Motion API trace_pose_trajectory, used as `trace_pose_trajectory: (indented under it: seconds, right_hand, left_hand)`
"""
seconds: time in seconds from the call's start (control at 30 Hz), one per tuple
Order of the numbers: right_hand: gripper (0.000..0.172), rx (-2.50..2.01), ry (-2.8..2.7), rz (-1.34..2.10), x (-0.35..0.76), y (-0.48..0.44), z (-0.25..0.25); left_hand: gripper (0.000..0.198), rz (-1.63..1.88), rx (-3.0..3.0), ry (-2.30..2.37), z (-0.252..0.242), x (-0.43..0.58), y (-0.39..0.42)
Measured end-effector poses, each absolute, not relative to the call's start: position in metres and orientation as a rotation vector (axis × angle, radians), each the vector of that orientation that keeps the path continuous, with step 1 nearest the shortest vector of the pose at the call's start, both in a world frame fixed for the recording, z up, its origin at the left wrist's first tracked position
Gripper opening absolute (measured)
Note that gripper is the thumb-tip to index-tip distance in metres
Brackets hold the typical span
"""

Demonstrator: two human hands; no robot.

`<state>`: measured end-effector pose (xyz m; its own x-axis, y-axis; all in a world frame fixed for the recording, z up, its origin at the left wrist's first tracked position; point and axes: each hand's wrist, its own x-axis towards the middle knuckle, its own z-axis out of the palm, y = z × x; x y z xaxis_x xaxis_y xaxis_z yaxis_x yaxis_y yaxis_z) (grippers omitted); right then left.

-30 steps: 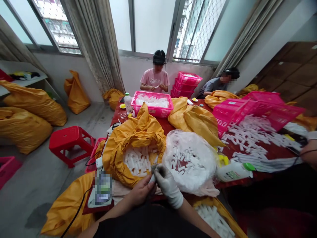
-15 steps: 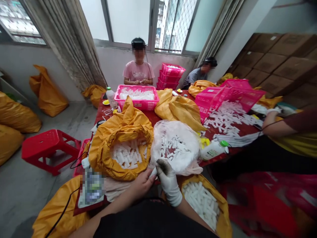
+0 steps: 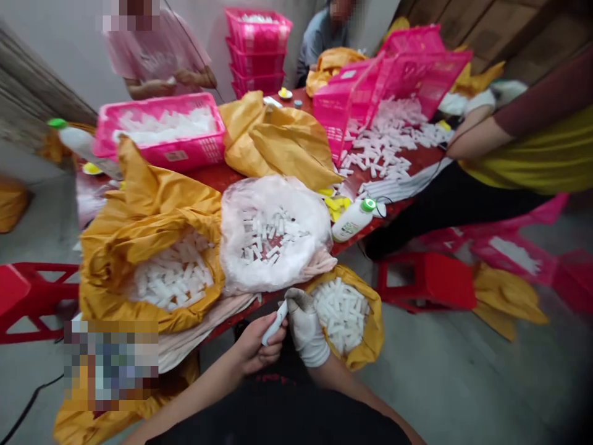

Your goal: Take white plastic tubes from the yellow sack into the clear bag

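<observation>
My bare left hand is closed around a slim white plastic piece with rounded ends, held at a slant. In a white glove with darkened fingertips, my right hand pinches the upper end of that same piece. Just beyond my hands, a clear plastic bag lies open on the table with small white parts in it. To its left, an open yellow sack holds many white tubular pieces. Another yellow sack, below the table edge beside my right hand, is full of similar white pieces.
On the red table stand a white bottle with a green cap and a pink basket of white pieces. Pink baskets tip out more pieces at right. Red stools flank the table. Co-workers work around it.
My view has swung down and to the right. The white piece shows more plainly between my hands, which stay together in front of me.
</observation>
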<state>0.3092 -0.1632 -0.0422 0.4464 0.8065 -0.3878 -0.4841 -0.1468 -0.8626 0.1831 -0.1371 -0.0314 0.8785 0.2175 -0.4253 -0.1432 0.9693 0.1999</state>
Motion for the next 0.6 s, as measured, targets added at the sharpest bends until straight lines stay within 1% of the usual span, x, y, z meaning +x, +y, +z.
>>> trace_pose_trajectory:
  seconds: [0.1, 0.2, 0.3, 0.37, 0.43, 0.5, 0.53, 0.6]
  right_hand:
    - [0.020, -1.313, -0.201, 1.117, 0.332, -0.178, -0.064]
    - [0.016, -1.456, -0.173, 1.019, 0.352, -0.194, -0.078]
    - [0.014, -1.623, -0.281, 0.969, 0.362, -0.213, -0.095]
    - [0.013, -1.659, -0.266, 0.984, 0.366, -0.226, -0.116]
    - [0.015, -1.710, -0.133, 0.973, 0.371, -0.239, -0.146]
    - [0.022, -1.890, -0.037, 0.867, 0.381, -0.251, -0.182]
    - [0.027, -2.008, -0.024, 0.786, 0.389, -0.256, -0.201]
    - [0.036, -2.207, -0.067, 0.635, 0.410, -0.265, -0.236]
  left_hand:
    - [0.027, 0.092, 0.019, 0.396, -0.054, 0.209, -0.139]
    - [0.028, -0.014, -0.028, 0.383, -0.080, 0.236, -0.144]
    - [0.042, -0.100, 0.028, 0.474, -0.110, 0.262, -0.157]
    - [0.053, -0.139, 0.135, 0.614, -0.132, 0.277, -0.171]
    - [0.057, -0.210, 0.346, 0.731, -0.156, 0.289, -0.182]
    - [0.058, -0.305, 0.725, 0.771, -0.180, 0.298, -0.187]
    - [0.054, -0.319, 0.966, 0.797, -0.193, 0.301, -0.185]
    - [0.039, -0.236, 1.442, 0.926, -0.217, 0.304, -0.175]
